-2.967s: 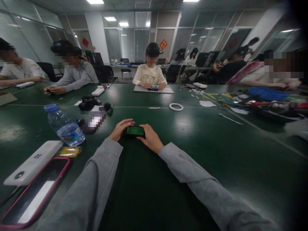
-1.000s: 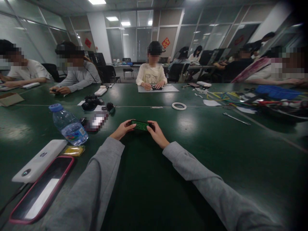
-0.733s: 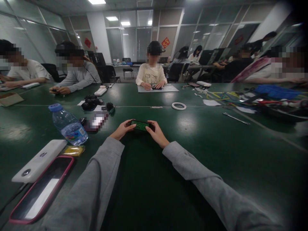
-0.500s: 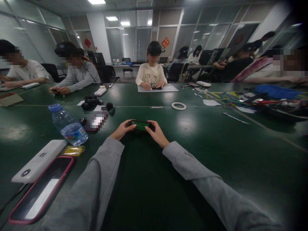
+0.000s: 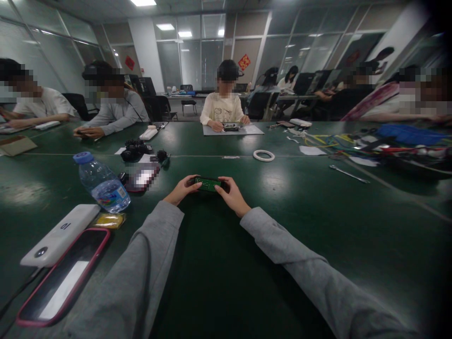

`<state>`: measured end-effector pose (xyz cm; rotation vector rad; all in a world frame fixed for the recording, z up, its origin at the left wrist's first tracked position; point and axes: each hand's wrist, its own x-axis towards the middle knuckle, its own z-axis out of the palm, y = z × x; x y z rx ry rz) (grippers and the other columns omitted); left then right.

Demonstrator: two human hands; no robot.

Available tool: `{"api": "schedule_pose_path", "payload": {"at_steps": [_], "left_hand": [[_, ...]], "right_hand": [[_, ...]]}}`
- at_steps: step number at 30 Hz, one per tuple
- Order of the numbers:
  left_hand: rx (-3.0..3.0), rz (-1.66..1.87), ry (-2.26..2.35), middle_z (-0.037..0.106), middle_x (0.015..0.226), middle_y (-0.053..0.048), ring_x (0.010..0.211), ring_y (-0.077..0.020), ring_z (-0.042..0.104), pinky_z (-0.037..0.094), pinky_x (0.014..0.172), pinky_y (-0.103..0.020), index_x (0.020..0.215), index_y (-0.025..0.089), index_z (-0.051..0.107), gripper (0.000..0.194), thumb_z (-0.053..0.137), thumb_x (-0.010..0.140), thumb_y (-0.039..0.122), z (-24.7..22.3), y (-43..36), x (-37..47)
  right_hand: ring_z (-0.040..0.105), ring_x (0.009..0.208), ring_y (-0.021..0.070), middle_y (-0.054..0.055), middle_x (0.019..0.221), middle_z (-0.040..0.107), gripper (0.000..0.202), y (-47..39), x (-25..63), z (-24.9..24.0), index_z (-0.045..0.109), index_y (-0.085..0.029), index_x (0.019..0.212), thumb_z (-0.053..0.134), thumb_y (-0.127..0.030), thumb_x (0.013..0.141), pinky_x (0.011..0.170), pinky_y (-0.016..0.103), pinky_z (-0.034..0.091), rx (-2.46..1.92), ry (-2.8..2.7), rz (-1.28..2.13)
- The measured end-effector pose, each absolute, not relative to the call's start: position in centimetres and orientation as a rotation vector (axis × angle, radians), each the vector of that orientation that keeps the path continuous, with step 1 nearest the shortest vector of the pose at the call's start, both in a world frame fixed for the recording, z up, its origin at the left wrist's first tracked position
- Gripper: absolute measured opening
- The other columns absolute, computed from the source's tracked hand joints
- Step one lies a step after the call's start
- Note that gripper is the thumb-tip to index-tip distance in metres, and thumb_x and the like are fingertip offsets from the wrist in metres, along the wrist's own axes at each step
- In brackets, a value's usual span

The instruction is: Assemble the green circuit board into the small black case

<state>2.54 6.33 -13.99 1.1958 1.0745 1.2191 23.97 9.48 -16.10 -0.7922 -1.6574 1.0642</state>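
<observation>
Between my two hands is a small green circuit board with pale specks and a dark surround, held lengthwise just over the green table. My left hand grips its left end, thumb on the front face. My right hand is closed round the right end in the same way, thumb at the lower edge. The fingers behind the board are mostly hidden.
On my left are a water bottle, a white power bank, a red-edged phone and a yellow packet. A white ring, a wrench and tangled cables lie ahead and right. Several people sit around.
My hands keep the same hold on the board. The whole view has shifted slightly. Across the table, the person's hands have moved apart around a dark item.
</observation>
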Motion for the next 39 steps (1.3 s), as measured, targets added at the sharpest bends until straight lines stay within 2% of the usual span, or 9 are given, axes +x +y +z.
{"api": "schedule_pose_path", "payload": {"at_steps": [10,16,22,29,39], "left_hand": [[1.139,1.229,1.061,0.061,0.116,-0.010,0.102,-0.0184,0.060,0.052,0.082,-0.027,0.114,0.015,0.060,0.049,0.075,0.070,0.032,-14.1,6.8,2.7],[0.982,1.242,1.036,0.066,0.102,-0.010,0.085,-0.0144,0.064,0.054,0.072,-0.024,0.107,0.013,0.063,0.043,0.065,0.078,0.044,-14.3,7.2,2.5],[0.951,1.220,1.065,0.070,0.092,-0.010,0.077,-0.0156,0.068,0.054,0.071,-0.026,0.104,0.012,0.063,0.043,0.064,0.078,0.046,-14.6,7.5,2.3],[1.007,1.198,1.040,0.069,0.102,-0.010,0.086,-0.0176,0.069,0.054,0.077,-0.026,0.114,0.013,0.060,0.045,0.069,0.076,0.035,-14.1,6.9,2.3],[1.036,1.165,1.117,0.069,0.098,-0.012,0.081,-0.0194,0.070,0.055,0.074,-0.027,0.109,0.011,0.060,0.033,0.063,0.080,0.027,-14.6,7.4,2.8]], "right_hand": [[0.055,0.103,0.0200,0.006,0.111,0.056,0.045,9.4,24.0,-16.3,0.049,-0.022,0.116,0.063,-0.045,0.080,0.092,0.039,0.048,-0.868,-1.629,1.090],[0.055,0.104,0.0205,0.007,0.110,0.056,0.047,9.3,23.9,-15.9,0.051,-0.022,0.115,0.064,-0.048,0.079,0.094,0.041,0.046,-0.899,-1.587,1.113],[0.055,0.105,0.0211,0.007,0.110,0.057,0.048,9.3,24.0,-16.0,0.051,-0.022,0.116,0.063,-0.050,0.079,0.095,0.041,0.046,-0.901,-1.549,1.138],[0.057,0.102,0.0202,0.006,0.110,0.057,0.047,9.4,24.1,-16.2,0.050,-0.023,0.116,0.062,-0.050,0.080,0.091,0.040,0.050,-0.891,-1.469,1.211],[0.057,0.102,0.0204,0.006,0.108,0.058,0.046,9.5,24.1,-16.4,0.052,-0.023,0.114,0.062,-0.051,0.080,0.092,0.041,0.048,-0.941,-1.497,1.136]]}}
